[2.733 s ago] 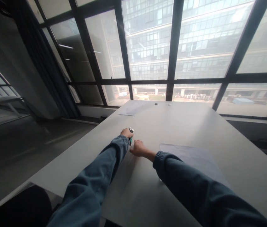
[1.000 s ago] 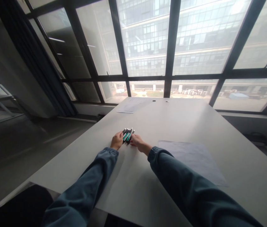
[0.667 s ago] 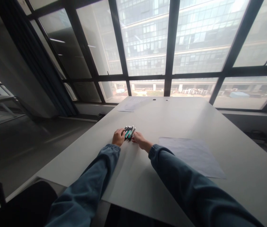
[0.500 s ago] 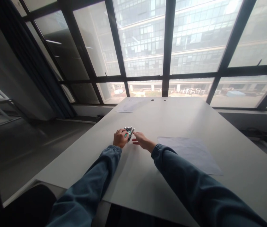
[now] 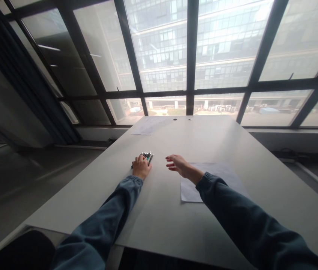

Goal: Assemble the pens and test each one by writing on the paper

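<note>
My left hand lies over a bunch of several pens on the white table, its fingers curled on top and its thumb at their right side. The pens are dark with silvery ends, and a bit of green shows among them. The hand hides much of the bunch. To the right, my right hand is apart from the pens, fingers spread and nothing in them. Its wrist passes above the near sheet of white paper, which my forearm partly covers.
The white table stretches away to large framed windows. Another paper sheet lies at its far left edge. Two small dark spots are at the far end. A dark chair stands at the lower left.
My right hand has moved right, away from the pens, and its fingers are spread. My left hand has stayed on the pens, now covering more of them. The view has shifted slightly.
</note>
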`<state>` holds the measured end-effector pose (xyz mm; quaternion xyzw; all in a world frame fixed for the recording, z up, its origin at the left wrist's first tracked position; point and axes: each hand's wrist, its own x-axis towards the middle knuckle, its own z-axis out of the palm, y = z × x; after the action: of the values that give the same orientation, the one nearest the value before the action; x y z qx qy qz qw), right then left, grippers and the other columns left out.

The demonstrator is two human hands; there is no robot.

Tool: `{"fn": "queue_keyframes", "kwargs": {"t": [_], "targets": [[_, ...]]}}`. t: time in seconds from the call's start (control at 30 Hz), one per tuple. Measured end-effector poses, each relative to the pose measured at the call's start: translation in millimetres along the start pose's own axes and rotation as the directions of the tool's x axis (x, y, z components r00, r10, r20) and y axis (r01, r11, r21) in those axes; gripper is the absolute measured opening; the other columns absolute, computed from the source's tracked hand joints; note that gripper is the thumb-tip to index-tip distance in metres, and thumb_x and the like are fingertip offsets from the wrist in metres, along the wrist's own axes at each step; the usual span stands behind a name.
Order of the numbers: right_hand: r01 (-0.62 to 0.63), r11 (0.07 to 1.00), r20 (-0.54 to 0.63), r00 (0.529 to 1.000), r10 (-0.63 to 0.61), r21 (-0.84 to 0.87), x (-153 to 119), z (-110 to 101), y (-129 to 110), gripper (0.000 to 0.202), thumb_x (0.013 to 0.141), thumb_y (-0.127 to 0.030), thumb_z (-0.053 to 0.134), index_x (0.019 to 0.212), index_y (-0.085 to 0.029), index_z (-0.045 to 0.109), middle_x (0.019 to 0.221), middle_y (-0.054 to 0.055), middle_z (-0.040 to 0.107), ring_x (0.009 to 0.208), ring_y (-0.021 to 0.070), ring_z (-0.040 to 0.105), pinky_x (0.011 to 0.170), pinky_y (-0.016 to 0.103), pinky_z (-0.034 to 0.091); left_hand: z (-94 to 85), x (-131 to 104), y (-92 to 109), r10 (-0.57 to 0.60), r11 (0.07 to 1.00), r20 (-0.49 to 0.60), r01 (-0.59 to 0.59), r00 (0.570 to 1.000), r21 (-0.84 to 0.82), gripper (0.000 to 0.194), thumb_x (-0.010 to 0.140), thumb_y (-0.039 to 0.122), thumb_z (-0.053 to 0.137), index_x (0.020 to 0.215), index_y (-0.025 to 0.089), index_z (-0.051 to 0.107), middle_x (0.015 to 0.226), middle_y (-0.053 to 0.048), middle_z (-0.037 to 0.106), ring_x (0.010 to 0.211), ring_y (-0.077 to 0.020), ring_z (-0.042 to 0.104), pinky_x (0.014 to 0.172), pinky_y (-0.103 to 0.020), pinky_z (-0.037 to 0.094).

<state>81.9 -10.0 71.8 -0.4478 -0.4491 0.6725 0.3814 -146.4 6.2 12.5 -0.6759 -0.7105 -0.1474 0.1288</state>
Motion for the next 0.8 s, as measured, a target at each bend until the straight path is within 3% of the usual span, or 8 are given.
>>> {"fn": "queue_keyframes", "kwargs": {"t": [0.23, 0.33, 0.4, 0.47, 0.53, 0.67, 0.73, 0.8], "targets": [[-0.006, 0.999, 0.100, 0.995, 0.009, -0.033, -20.7, -9.3, 9.2, 0.012, 0.080, -0.021, 0.060, 0.088, -0.016, 0.067, 0.108, 0.009, 0.064, 0.074, 0.0130, 0.064, 0.064, 0.024, 0.050, -19.8, 3.8, 1.6, 0.024, 0.995, -0.004, -0.024, 1.000, -0.098, 0.008, 0.082, 0.024, 0.062, 0.083, 0.018, 0.065, 0.104, -0.013, 0.059, 0.102, -0.0298, 0.054, 0.088, -0.040, 0.045], [0.013, 0.996, 0.157, 0.988, 0.001, -0.087, -27.4, -16.7, 11.1, 0.010, 0.080, -0.021, 0.062, 0.084, -0.014, 0.068, 0.102, 0.010, 0.067, 0.070, 0.0127, 0.063, 0.062, 0.024, 0.049, -40.8, 3.2, 7.6, -0.008, 0.968, -0.135, -0.026, 0.991, -0.250, 0.009, 0.084, 0.024, 0.061, 0.088, 0.017, 0.064, 0.101, -0.012, 0.061, 0.100, -0.0278, 0.057, 0.093, -0.039, 0.045], [0.029, 0.991, 0.193, 0.981, -0.003, -0.130, -30.4, -21.4, 11.8, 0.013, 0.084, -0.024, 0.062, 0.086, -0.013, 0.068, 0.097, 0.010, 0.068, 0.068, 0.0127, 0.063, 0.061, 0.023, 0.049, -50.0, -1.2, 23.8, -0.055, 0.906, -0.220, -0.044, 0.974, -0.420, 0.015, 0.087, 0.031, 0.060, 0.092, 0.018, 0.065, 0.105, -0.011, 0.064, 0.105, -0.0276, 0.057, 0.097, -0.039, 0.043], [0.078, 0.985, 0.187, 0.981, -0.049, -0.151, -32.6, -25.3, 13.8, 0.019, 0.088, -0.029, 0.060, 0.098, -0.015, 0.068, 0.097, 0.009, 0.068, 0.065, 0.0125, 0.064, 0.060, 0.024, 0.050, -49.5, -10.6, 50.3, -0.051, 0.744, -0.166, -0.073, 0.985, -0.664, 0.023, 0.087, 0.041, 0.062, 0.093, 0.019, 0.066, 0.108, -0.010, 0.066, 0.102, -0.0251, 0.060, 0.093, -0.037, 0.047], [0.184, 0.972, 0.182, 0.971, -0.156, -0.146, -34.8, -28.9, 18.6, 0.026, 0.091, -0.035, 0.059, 0.111, -0.019, 0.065, 0.100, 0.007, 0.068, 0.066, 0.0126, 0.065, 0.059, 0.023, 0.049, -39.9, -24.7, 81.7, -0.013, 0.497, -0.061, -0.046, 0.998, -0.866, 0.036, 0.086, 0.051, 0.062, 0.097, 0.018, 0.067, 0.117, -0.010, 0.065, 0.105, -0.0246, 0.061, 0.087, -0.035, 0.050], [0.331, 0.939, 0.209, 0.928, -0.307, -0.090, -42.0, -39.7, 35.9, 0.035, 0.091, -0.049, 0.056, 0.097, -0.017, 0.067, 0.084, 0.006, 0.067, 0.074, 0.0153, 0.066, 0.062, 0.023, 0.049, -15.8, -52.4, 131.5, 0.059, 0.024, 0.176, 0.175, 0.983, -0.984, 0.058, 0.078, 0.066, 0.063, 0.110, 0.018, 0.065, 0.101, -0.011, 0.070, 0.088, -0.0225, 0.066, 0.072, -0.036, 0.052], [0.393, 0.914, 0.180, 0.910, -0.372, -0.098, -45.9, -49.5, 43.5, 0.034, 0.088, -0.049, 0.059, 0.094, -0.016, 0.067, 0.076, 0.004, 0.066, 0.068, 0.0142, 0.063, 0.060, 0.023, 0.047, -11.4, -57.7, 142.8, 0.110, -0.098, 0.199, 0.209, 0.974, -0.973, 0.058, 0.074, 0.064, 0.069, 0.109, 0.018, 0.064, 0.096, -0.010, 0.069, 0.081, -0.0207, 0.066, 0.067, -0.034, 0.051], [0.440, 0.883, 0.138, 0.897, -0.421, -0.164, -48.2, -63.1, 47.2, 0.032, 0.087, -0.047, 0.059, 0.088, -0.016, 0.068, 0.064, 0.000, 0.060, 0.057, 0.0120, 0.055, 0.056, 0.023, 0.044, -12.3, -55.8, 146.5, 0.152, -0.111, 0.197, 0.214, 0.969, -0.970, 0.051, 0.075, 0.060, 0.071, 0.104, 0.018, 0.066, 0.089, -0.008, 0.067, 0.075, -0.0176, 0.063, 0.064, -0.031, 0.050]]}}
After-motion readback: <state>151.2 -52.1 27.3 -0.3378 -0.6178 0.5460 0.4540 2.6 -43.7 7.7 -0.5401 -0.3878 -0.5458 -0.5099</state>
